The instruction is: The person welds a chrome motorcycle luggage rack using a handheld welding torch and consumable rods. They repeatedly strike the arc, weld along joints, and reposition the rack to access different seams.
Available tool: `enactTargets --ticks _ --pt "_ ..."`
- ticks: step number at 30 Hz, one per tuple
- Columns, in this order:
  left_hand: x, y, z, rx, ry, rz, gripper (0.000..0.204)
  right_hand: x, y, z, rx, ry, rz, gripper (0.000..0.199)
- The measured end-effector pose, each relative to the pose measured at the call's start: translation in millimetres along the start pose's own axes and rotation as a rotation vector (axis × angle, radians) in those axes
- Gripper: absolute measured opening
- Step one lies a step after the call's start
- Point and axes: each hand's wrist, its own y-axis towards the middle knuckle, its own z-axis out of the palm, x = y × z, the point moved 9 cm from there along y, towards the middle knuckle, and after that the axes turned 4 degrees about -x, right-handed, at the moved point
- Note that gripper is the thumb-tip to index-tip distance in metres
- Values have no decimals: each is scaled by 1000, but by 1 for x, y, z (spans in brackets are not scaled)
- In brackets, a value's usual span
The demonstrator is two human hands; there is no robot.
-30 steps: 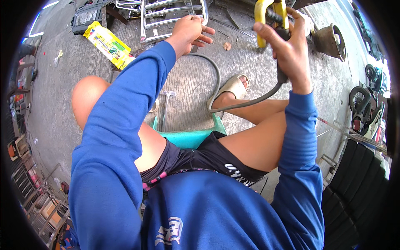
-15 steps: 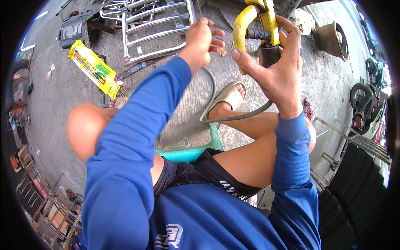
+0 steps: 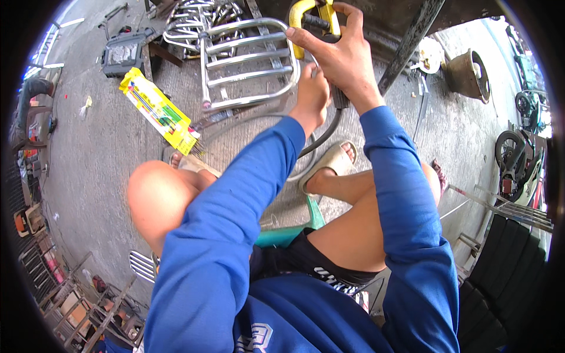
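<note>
A yellow welding electrode holder (image 3: pixel 300 16) with a black spring is at the top centre, gripped by my right hand (image 3: pixel 347 62), the thumb along its left side. From its dark handle a thick cable (image 3: pixel 325 136) curves down to the floor. Right beside the handle, my left hand (image 3: pixel 312 97) is closed, with a bit of something thin and pale at its fingertips that I cannot make out. A chrome tube rack (image 3: pixel 250 63) lies on the floor just left of both hands. Closer to my left knee lies a yellow packet of welding rods (image 3: pixel 158 110), rod ends sticking out.
A dark metal post (image 3: pixel 411 46) slants down to the right of my hands. Beyond it lies a rusty drum-like pot (image 3: pixel 468 75). A dark case (image 3: pixel 126 53) rests at the upper left. Motorcycles (image 3: pixel 512 150) stand far right. I sit on a green stool (image 3: pixel 282 236).
My left hand has swung right from over the rack to beside the holder's handle, and its fingers have closed. My right hand and the holder appear further up and left; the view has shifted.
</note>
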Motion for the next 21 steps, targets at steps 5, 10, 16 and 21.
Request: enactTargets --ticks 5,10,16,21 --pt "6 3 -23 -26 128 -82 25 -14 16 23 0 101 122 103" --pt "-12 -7 -22 -37 220 -88 25 -12 19 32 45 86 155 99" --pt "-15 -18 -13 -35 265 -84 25 1 18 22 45 -21 84 96" --pt "-10 -18 -12 -27 229 -80 25 -2 13 14 66 -64 96 94"
